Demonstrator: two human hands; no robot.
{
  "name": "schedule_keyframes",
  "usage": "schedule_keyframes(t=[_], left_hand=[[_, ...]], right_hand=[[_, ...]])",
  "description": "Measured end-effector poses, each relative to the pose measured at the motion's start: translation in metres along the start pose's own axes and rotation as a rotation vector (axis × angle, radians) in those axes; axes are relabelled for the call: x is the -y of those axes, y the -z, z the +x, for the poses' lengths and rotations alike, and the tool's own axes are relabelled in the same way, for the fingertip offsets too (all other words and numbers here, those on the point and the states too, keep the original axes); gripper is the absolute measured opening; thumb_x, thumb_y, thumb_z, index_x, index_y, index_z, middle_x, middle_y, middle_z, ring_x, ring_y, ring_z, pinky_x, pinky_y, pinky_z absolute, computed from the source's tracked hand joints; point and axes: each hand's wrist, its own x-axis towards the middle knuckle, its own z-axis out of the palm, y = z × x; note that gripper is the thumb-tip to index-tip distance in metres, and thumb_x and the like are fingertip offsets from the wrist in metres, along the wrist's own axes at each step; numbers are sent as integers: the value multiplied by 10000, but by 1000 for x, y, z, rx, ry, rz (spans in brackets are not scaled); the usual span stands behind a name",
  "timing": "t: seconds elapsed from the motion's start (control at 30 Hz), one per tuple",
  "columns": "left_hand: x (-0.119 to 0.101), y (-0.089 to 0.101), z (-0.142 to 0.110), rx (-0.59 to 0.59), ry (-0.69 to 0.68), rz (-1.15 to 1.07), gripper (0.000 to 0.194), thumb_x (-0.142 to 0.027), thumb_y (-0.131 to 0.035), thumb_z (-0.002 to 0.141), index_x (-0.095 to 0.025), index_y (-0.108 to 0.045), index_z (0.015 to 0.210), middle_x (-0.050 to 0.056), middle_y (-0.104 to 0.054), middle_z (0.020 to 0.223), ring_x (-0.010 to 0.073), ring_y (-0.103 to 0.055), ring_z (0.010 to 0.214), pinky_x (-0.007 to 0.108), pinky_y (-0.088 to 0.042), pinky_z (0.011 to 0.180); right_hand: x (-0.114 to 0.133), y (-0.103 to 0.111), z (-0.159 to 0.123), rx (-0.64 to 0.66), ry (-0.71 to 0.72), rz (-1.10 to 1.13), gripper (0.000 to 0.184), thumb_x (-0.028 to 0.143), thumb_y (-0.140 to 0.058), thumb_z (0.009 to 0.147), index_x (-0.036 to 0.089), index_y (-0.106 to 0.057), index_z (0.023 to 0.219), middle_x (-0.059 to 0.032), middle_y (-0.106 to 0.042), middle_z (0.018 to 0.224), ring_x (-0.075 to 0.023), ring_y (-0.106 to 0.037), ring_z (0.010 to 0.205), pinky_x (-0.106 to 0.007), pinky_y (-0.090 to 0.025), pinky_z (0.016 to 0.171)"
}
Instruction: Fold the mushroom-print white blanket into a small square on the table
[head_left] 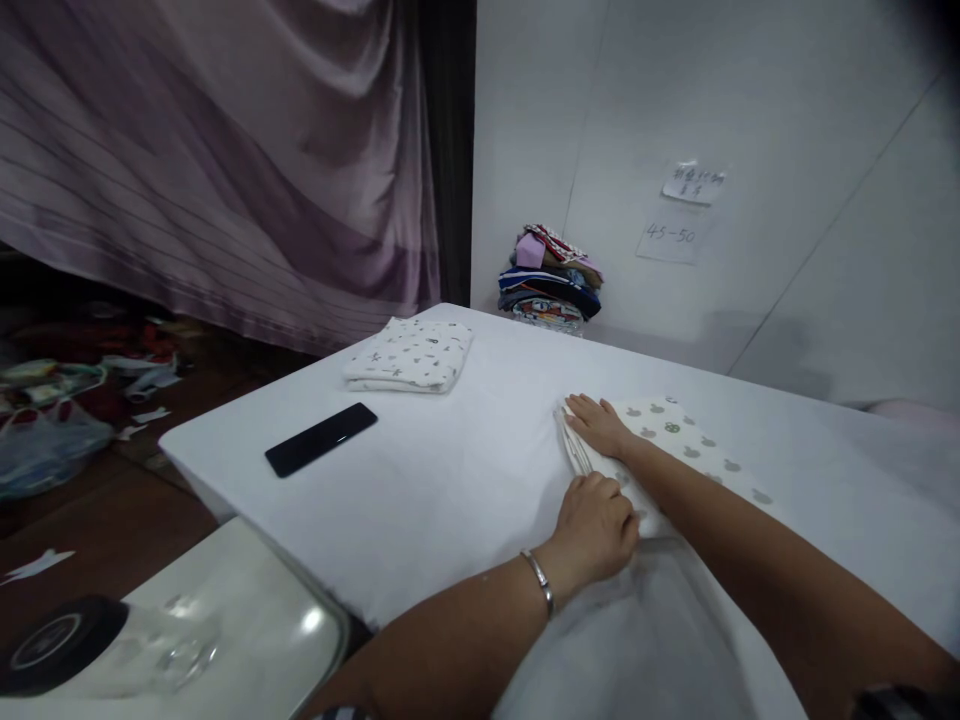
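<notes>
A folded white cloth (675,440) with grey bear-head prints lies on the white-covered table, its layered edge facing left. My right hand (600,425) rests flat on the cloth's far left corner, fingers stretched out. Nearer to me, my left hand (596,520), with a silver bracelet at the wrist, is closed at the near left corner of the same cloth. What lies inside its curled fingers is partly hidden. A translucent plastic bag (660,640) spreads below and beside my left hand, between my forearms, against the cloth's near end.
Another folded printed cloth (412,355) and a black phone (322,440) lie on the table (450,470). A stack of folded fabrics (551,280) stands by the wall. At lower left, a clear jar with a black lid (67,640) lies on a pale surface (255,610). A purple curtain (300,150) hangs behind.
</notes>
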Motion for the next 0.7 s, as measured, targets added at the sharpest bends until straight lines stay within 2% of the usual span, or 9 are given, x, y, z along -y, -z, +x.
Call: schedule_keyframes(t=[0.17, 0.37, 0.57, 0.7], left_hand=[[3, -1, 1, -19, 8, -26, 190, -275, -543, 828, -173, -589, 674, 32, -586, 790, 170, -498, 825, 316, -386, 718], [7, 2, 2, -39, 17, -87, 184, -253, -532, 842, -172, -571, 681, 34, -581, 786, 161, -502, 802, 299, -388, 708], [6, 2, 2, -33, 32, -70, 178, -239, -520, 851, -174, -566, 692, 22, -579, 780, 155, -499, 788, 297, -376, 695], [5, 2, 3, -27, 43, -54, 152, -210, -518, 839, -173, -557, 696, 18, -575, 781, 155, -495, 793, 299, -368, 697]], right_hand=[[4, 6, -4, 13, -20, 27, 598, 467, -151, 950, 175, -264, 1460, -58, -216, 1525, -202, -133, 1405, -470, -89, 1127], [4, 24, -13, -2, -38, 21, 606, 486, -179, 946, 177, -254, 1462, -59, -217, 1526, -187, -129, 1406, -428, -131, 1128], [-37, 36, -31, -69, -188, -52, 583, 459, -170, 951, 161, -293, 1437, -96, -222, 1522, -231, -120, 1407, -478, -134, 1120], [-63, 30, -38, -64, -285, -89, 580, 466, -217, 944, 154, -308, 1425, -120, -230, 1517, -275, -127, 1401, -525, -122, 1104]])
